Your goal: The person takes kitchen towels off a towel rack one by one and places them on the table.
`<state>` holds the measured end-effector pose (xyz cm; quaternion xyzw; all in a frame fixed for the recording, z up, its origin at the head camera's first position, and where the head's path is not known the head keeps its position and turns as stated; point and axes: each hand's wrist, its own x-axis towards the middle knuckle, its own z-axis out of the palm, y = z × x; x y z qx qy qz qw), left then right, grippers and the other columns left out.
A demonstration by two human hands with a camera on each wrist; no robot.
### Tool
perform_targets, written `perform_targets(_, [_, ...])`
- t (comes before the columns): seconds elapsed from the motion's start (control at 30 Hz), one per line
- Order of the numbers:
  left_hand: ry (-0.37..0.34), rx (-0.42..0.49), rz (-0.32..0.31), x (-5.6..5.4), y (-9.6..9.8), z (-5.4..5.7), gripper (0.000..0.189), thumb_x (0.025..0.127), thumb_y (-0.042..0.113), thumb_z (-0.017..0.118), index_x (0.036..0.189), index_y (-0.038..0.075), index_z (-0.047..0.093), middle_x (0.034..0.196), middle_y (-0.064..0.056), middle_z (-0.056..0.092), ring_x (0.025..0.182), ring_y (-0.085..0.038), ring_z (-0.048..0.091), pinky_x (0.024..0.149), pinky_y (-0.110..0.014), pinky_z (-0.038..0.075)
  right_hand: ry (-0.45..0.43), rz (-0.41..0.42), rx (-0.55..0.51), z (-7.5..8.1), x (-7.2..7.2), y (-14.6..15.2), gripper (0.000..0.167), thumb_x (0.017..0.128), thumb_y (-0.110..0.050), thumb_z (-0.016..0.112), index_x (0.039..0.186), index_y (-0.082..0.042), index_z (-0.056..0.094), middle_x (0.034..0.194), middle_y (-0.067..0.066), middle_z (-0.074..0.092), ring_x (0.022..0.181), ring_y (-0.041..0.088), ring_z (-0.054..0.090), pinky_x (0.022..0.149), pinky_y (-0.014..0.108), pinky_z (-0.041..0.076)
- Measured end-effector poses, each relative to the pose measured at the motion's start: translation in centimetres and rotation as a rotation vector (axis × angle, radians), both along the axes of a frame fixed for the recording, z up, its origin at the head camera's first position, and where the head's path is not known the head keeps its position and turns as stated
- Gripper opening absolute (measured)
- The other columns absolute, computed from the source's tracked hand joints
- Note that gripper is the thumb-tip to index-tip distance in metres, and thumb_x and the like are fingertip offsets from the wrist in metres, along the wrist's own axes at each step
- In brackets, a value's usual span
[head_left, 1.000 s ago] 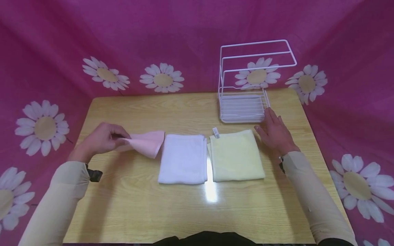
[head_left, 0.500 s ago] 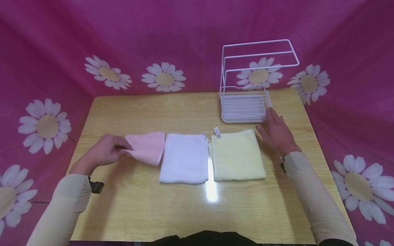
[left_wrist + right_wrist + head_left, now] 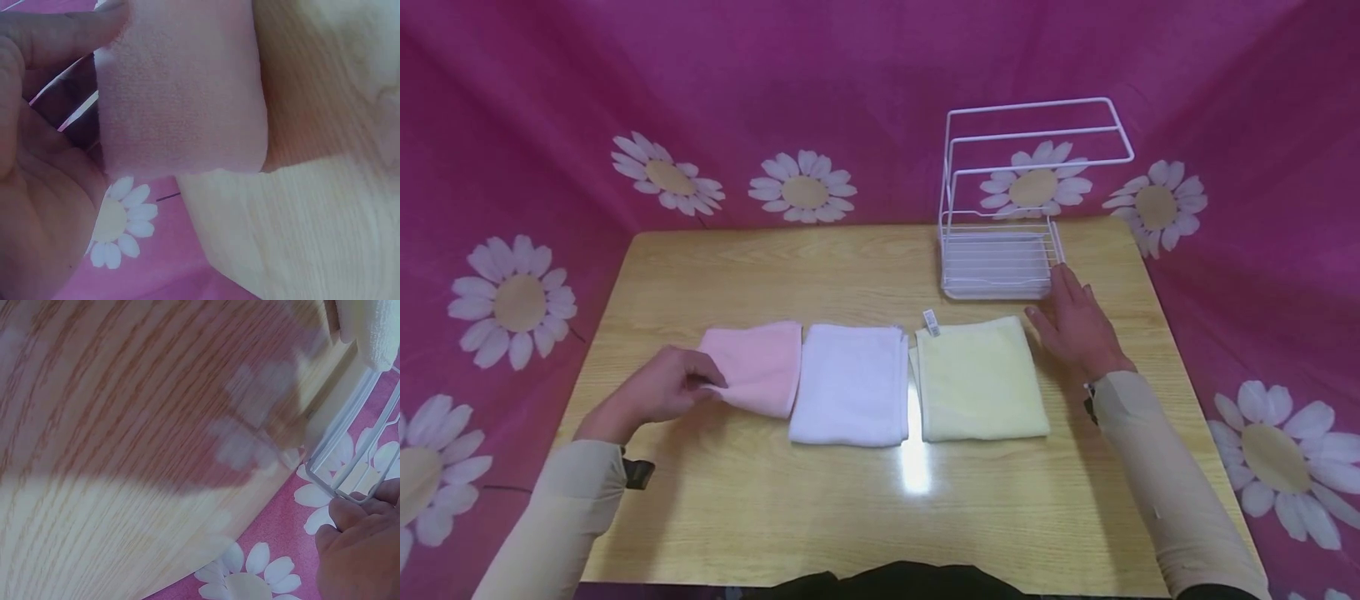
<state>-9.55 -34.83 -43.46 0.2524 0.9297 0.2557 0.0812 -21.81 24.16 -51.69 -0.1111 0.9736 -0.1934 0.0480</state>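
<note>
At the left of the table, my left hand [image 3: 662,387] pinches the near left corner of a pink folded towel [image 3: 760,367] between thumb and fingers. The rest of the towel lies against the wood, beside a white folded towel [image 3: 850,387]. In the left wrist view the thumb presses on the pink towel's [image 3: 181,94] fuzzy surface. My right hand [image 3: 1078,325] rests with fairly straight fingers at the near right corner of a white wire rack [image 3: 996,287]. In the right wrist view, the fingertips touch the rack's wire corner [image 3: 344,495]. A pale yellow folded towel [image 3: 981,383] lies left of this hand.
The wooden table [image 3: 850,517] is enclosed by a pink daisy-print cloth [image 3: 850,83] at the back and sides. The rack's tall upper frame [image 3: 1037,133] rises at the back right. A tag [image 3: 931,322] sticks out from the yellow towel.
My left hand has come down and toward me with the pink towel's corner, and more of the towel now lies flat. My right hand stays at the rack.
</note>
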Motion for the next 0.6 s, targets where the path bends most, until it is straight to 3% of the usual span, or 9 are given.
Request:
perform_targets(0.33, [-0.004,-0.02,-0.051,1.0,-0.2,-1.4,0.022,0.073,-0.01,0.076,0.081,0.01,0.076,0.081,0.006,0.07,0.077,-0.016,0.065,0.071,-0.039,0.055,-0.015,0.0,-0.002,-0.1,0.1,0.1,0.087,0.103,-0.049,0.044,0.161,-0.009,-0.006,0.167,0.015,-0.006,0.152,0.037,0.001,0.12,0.049,-0.003])
perform_targets(0.6, [-0.088,-0.054,-0.052,1.4,-0.1,-2.5,0.023,0.076,-0.012,0.074,0.083,0.01,0.077,0.082,0.007,0.068,0.077,-0.012,0.063,0.072,-0.037,0.055,0.006,0.011,0.011,-0.2,-0.1,0.1,0.086,0.103,-0.049,0.043,0.161,-0.008,-0.006,0.167,0.016,-0.005,0.152,0.037,0.002,0.12,0.049,-0.002])
